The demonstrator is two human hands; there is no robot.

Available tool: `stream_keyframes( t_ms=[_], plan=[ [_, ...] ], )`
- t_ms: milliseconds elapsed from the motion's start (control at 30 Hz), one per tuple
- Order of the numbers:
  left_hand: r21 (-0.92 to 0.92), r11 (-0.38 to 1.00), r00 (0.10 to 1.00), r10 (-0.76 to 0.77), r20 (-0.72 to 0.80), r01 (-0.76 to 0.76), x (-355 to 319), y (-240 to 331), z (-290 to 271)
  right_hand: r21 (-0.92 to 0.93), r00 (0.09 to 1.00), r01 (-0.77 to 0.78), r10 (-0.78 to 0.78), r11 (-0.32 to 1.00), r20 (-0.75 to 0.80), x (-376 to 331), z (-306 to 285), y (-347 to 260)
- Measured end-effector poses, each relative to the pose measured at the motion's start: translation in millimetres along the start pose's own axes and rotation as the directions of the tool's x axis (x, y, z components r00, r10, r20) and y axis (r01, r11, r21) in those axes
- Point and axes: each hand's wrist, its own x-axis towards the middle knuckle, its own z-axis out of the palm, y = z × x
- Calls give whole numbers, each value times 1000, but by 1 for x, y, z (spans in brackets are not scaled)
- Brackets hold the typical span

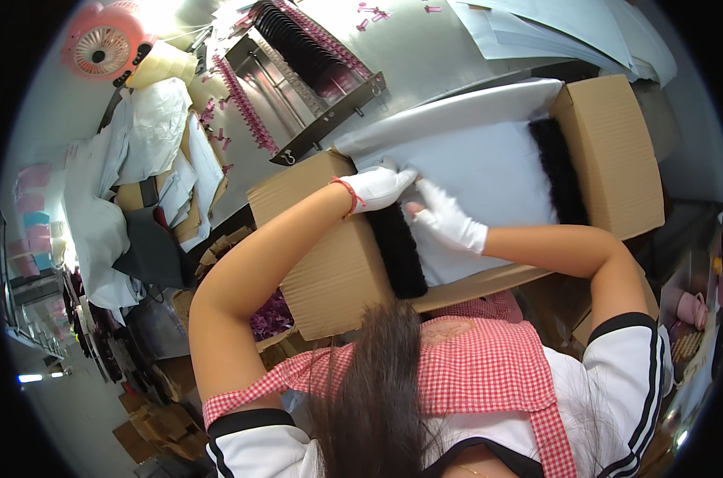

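An open cardboard box (329, 275) stands in front of me, lined with a white sheet (489, 179). A black fluffy strip (399, 253) lies across its left end, and a second black strip (559, 171) lies at the right end. My left hand (379, 187), in a white glove, reaches over the left flap to the top of the left strip, fingers stretched out. Beside it, my right hand (449, 217) rests on the sheet near that strip, thumb and fingers apart. Its glove leaves the thumb tip bare. Neither hand visibly holds anything.
Behind the box, a metal rack (313, 95) with black strips and pink clips stands on a metal table (425, 64). White sheets (552, 36) lie at the back right. Papers and bags (158, 143) pile up at left, below a pink fan (106, 48).
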Motion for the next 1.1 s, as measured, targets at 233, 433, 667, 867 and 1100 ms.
stream_keyframes(
  t_ms=[233,433,667,867,1100],
  plan=[
    [-40,994,616,34,-787,-105,-68,-27,-89,-278,658,697,-744,661,-116,73,-51,-45],
    [-191,965,682,-261,-683,178,-36,-48,-136,-480,657,714,-723,509,211,135,13,-102],
    [-235,964,685,-254,-683,124,1,-47,-140,-490,695,705,-638,513,331,146,19,-112],
    [519,847,910,120,-396,114,24,-46,-147,-444,741,671,-565,594,363,145,19,-109],
    [-25,937,667,-267,-695,349,-47,-55,-146,-410,824,547,-555,730,111,149,-2,-105]
  ],
)
